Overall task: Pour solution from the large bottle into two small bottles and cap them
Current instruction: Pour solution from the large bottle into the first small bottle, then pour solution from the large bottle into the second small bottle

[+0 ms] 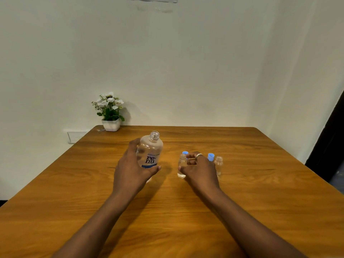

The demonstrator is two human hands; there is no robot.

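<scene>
Left hand [130,170]: wrapped around large clear uncapped plastic bottle [149,155], upright at table centre. Right hand [200,171]: fingers pinching small clear open bottle [182,167] standing on wooden table [260,183]. Further right: blue cap [211,156], second small clear bottle [218,165].

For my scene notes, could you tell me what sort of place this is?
Probably a plain indoor room, home or office: a wooden table pushed into a bare white corner, a potted plant by the wall, and a wall socket beside it.
</scene>
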